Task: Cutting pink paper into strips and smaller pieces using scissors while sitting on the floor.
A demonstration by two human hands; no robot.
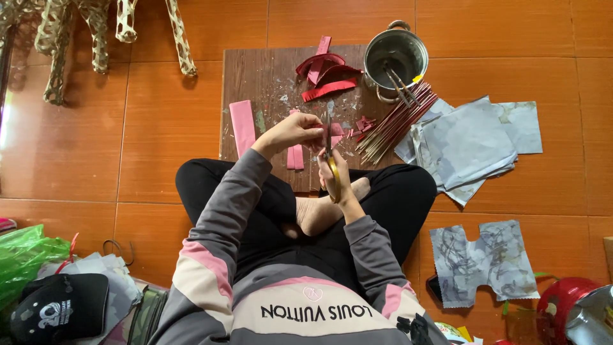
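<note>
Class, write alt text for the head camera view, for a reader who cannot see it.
Seated cross-legged on an orange tiled floor, a person cuts a pink paper piece held in the left hand, with yellow-handled scissors in the right hand, above a wooden board with a metal pot and thin sticks.

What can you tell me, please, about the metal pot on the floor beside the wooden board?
The metal pot is shiny, steel-looking and round, with a loop handle at its far rim and another at the near side. It stands upright and open at the board's far right corner. Thin sticks lean inside it. A bundle of red sticks lies just by its near side. Neither hand touches it.
</note>
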